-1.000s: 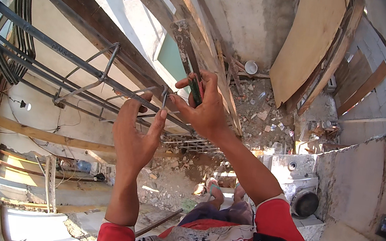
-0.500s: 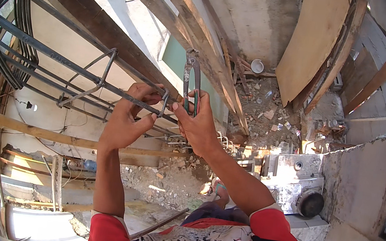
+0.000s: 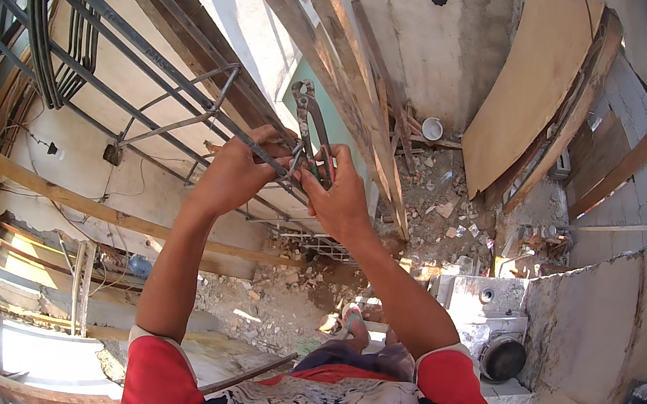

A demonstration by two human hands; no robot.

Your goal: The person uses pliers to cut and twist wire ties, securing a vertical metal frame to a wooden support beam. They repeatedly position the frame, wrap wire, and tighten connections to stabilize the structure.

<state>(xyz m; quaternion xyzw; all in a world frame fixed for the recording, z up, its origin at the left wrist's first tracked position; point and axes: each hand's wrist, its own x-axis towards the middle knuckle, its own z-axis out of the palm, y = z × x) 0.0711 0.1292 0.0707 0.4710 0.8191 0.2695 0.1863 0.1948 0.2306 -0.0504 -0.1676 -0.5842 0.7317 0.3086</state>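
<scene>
A long cage of steel reinforcing bars (image 3: 147,52) slants from the upper left down toward the middle. My left hand (image 3: 235,174) is closed at the cage, its thumb and fingers pinching a small bent stirrup (image 3: 294,161) against a bar. My right hand (image 3: 340,200) grips the handles of metal pincers (image 3: 308,114), just to the right of that stirrup. The pincers stand with their jaws up and away from the bars. Any tie wire between my fingers is too small to make out. Another stirrup (image 3: 224,91) crosses the bars farther up.
Bundled stirrups (image 3: 58,12) hang at the cage's upper left end. Timber planks (image 3: 341,65) lean beyond my hands, and a curved plywood sheet (image 3: 530,90) stands at right. Rubble (image 3: 447,194) covers the ground. A dirty stove-like unit (image 3: 480,317) sits at lower right.
The pincers have moved left and down toward the stirrup and tilt more to the left. My hands are closer together. The view has shifted, with the cage appearing farther right.
</scene>
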